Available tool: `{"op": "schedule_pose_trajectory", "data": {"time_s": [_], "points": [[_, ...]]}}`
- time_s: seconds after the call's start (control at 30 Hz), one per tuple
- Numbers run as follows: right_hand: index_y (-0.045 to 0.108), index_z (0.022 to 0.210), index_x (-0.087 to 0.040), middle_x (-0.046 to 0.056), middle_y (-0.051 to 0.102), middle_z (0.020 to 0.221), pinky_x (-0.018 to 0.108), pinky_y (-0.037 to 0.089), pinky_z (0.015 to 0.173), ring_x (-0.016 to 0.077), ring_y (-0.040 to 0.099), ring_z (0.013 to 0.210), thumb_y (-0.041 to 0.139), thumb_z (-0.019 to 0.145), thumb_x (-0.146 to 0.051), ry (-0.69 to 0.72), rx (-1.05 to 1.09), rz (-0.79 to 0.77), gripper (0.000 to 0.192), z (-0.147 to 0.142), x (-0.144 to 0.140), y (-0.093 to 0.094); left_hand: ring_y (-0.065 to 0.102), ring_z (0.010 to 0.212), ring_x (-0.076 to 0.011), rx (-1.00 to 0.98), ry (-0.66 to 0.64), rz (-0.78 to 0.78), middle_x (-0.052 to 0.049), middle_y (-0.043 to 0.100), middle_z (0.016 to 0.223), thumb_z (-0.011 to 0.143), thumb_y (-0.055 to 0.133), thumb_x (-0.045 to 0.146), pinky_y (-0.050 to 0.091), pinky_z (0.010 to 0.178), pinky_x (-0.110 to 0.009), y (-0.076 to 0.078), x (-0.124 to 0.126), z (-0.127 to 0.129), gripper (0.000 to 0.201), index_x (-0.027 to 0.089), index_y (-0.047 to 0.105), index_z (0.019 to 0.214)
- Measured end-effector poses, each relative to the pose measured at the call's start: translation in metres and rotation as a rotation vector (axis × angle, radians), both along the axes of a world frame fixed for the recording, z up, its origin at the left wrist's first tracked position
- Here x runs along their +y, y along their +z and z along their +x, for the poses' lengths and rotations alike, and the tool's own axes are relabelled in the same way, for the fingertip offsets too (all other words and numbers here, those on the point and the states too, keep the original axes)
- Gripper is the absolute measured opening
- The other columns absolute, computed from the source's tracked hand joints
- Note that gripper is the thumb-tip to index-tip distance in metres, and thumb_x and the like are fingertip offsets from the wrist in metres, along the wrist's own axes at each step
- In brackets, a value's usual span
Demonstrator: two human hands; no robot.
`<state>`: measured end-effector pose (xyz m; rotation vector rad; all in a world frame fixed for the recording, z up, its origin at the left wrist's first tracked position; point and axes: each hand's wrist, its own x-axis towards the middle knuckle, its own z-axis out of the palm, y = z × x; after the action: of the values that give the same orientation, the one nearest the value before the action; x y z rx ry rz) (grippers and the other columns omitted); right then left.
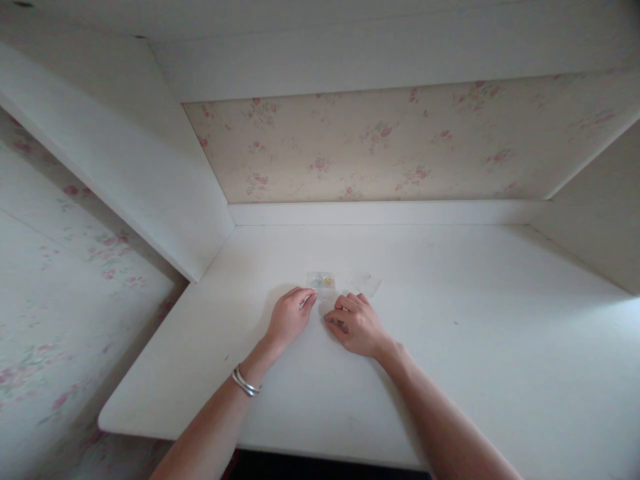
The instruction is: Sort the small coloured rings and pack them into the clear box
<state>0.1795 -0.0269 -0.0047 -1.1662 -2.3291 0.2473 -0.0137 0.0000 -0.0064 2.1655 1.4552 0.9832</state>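
A small clear plastic box (321, 280) lies on the white desk, with something yellowish in its right part and something pale greenish in its left part. My left hand (291, 315) is closed in a pinch at the box's near left corner. Whether its fingertips hold the box's edge or something tiny, I cannot make out. Just right of it, my right hand (357, 325) rests low over the desk with thumb and forefinger pinched together. A small greyish spot shows at those fingertips, too small to name. Beyond the right hand's knuckles lies a flat clear plastic piece (367, 283).
The white desk (475, 380) has a raised panel (130, 133) on the left and a side panel (600, 200) on the right. A white overhead board (350, 60) spans the top. Flowered wallpaper (370, 147) covers the back. Small dark marks dot the desktop.
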Motion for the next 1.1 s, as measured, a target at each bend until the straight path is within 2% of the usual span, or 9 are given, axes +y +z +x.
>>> {"op": "schedule_pose_trajectory", "data": {"time_s": [0.23, 0.43, 0.57, 0.7, 0.9, 1.1], "points": [[0.071, 0.080, -0.025, 0.002, 0.058, 0.080, 0.032, 0.025, 0.075, 0.0154, 0.046, 0.080, 0.057, 0.083, -0.025, 0.008, -0.045, 0.017, 0.014, 0.003, 0.002, -0.001, 0.063, 0.088, -0.0158, 0.133, -0.003, -0.016, -0.003, 0.069, 0.094, 0.090, 0.044, 0.030, 0.047, 0.080, -0.026, -0.003, 0.020, 0.001, 0.024, 0.022, 0.067, 0.096], [0.069, 0.079, -0.024, 0.002, 0.058, 0.079, 0.032, 0.026, 0.075, 0.0149, 0.046, 0.079, 0.053, 0.086, -0.023, 0.025, -0.077, 0.031, 0.017, 0.000, 0.000, 0.002, 0.063, 0.086, -0.0149, -0.006, 0.073, -0.041, -0.004, 0.069, 0.098, 0.091, 0.041, 0.035, 0.048, 0.078, -0.024, -0.004, 0.015, -0.010, 0.030, 0.020, 0.065, 0.100], [0.069, 0.082, -0.023, 0.002, 0.057, 0.081, 0.031, 0.027, 0.074, 0.0143, 0.047, 0.079, 0.051, 0.087, -0.022, 0.026, -0.048, 0.034, 0.019, -0.002, -0.001, 0.003, 0.063, 0.081, -0.0148, -0.008, 0.091, -0.069, -0.004, 0.070, 0.096, 0.091, 0.042, 0.037, 0.048, 0.074, -0.024, -0.002, 0.006, -0.015, 0.030, 0.020, 0.066, 0.098], [0.068, 0.086, -0.023, 0.003, 0.057, 0.081, 0.030, 0.031, 0.074, 0.0146, 0.049, 0.079, 0.051, 0.088, -0.024, -0.023, 0.051, 0.022, 0.018, -0.003, 0.002, -0.004, 0.062, 0.080, -0.0139, 0.016, -0.005, -0.105, -0.003, 0.069, 0.095, 0.091, 0.042, 0.034, 0.047, 0.071, -0.023, 0.001, -0.003, -0.011, 0.028, 0.021, 0.066, 0.095], [0.069, 0.088, -0.022, 0.004, 0.057, 0.082, 0.030, 0.037, 0.074, 0.0156, 0.052, 0.080, 0.052, 0.088, -0.029, -0.208, 0.257, 0.033, 0.018, -0.007, 0.018, -0.013, 0.062, 0.078, -0.0143, 0.116, -0.145, -0.156, -0.003, 0.069, 0.087, 0.089, 0.045, 0.028, 0.046, 0.071, -0.023, 0.006, -0.014, -0.001, 0.024, 0.020, 0.067, 0.089], [0.069, 0.091, -0.024, 0.004, 0.057, 0.088, 0.030, 0.036, 0.075, 0.0159, 0.052, 0.083, 0.051, 0.089, -0.030, -0.211, 0.070, 0.053, 0.019, -0.017, 0.039, 0.001, 0.061, 0.074, -0.0155, 0.271, -0.265, -0.102, -0.001, 0.067, 0.079, 0.088, 0.045, 0.029, 0.046, 0.070, -0.025, 0.008, -0.023, 0.004, 0.024, 0.024, 0.069, 0.084]]}}
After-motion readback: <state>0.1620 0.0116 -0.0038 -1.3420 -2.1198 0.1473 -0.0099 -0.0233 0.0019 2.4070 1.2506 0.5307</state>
